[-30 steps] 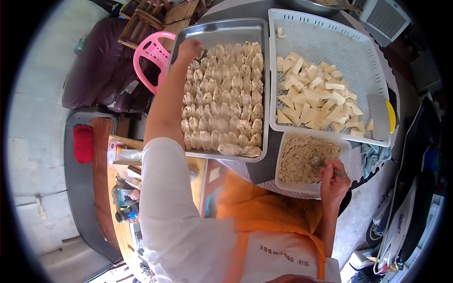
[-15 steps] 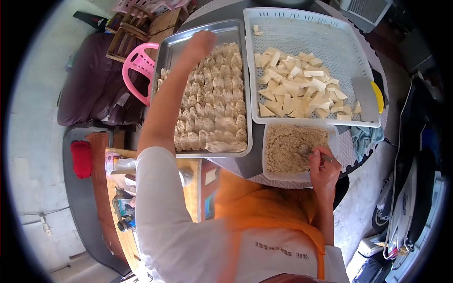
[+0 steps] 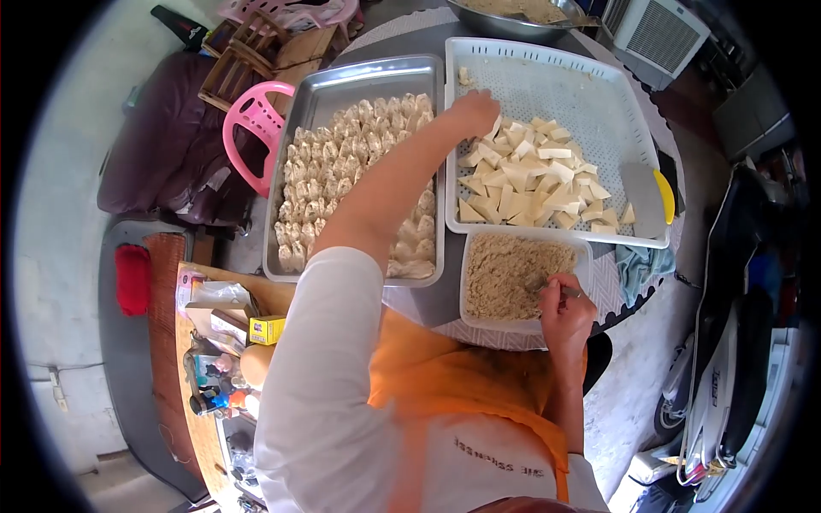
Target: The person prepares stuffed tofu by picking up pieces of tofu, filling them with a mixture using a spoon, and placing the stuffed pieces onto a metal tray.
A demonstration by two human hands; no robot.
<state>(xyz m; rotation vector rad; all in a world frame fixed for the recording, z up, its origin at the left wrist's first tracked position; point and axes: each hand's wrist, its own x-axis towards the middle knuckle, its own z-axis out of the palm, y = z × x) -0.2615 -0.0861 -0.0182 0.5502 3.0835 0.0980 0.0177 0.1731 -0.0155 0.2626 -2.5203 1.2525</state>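
Note:
My left hand (image 3: pixel 475 113) is over the left part of the white perforated tray (image 3: pixel 599 94), at the upper edge of a heap of pale cut dough pieces (image 3: pixel 534 175); its fingers point down and are mostly hidden. My right hand (image 3: pixel 566 312) is closed around the handle of a spoon (image 3: pixel 539 282), whose tip is in the crumbly brown filling (image 3: pixel 505 269) of a white tub (image 3: pixel 585 256). Left of these, a metal tray (image 3: pixel 342 79) holds rows of shaped, filled pieces (image 3: pixel 316 184), partly covered by my left forearm.
A scraper (image 3: pixel 643 198) with a yellow handle lies in the white tray's right corner. Behind stands a metal bowl (image 3: pixel 513 27) of filling. A blue cloth (image 3: pixel 637 269) hangs at the table's edge. A pink chair (image 3: pixel 256 128) is left of the metal tray.
My left hand has moved from the metal tray's far end rightward to the dough pieces in the white tray. My right hand stays at the tub with the spoon.

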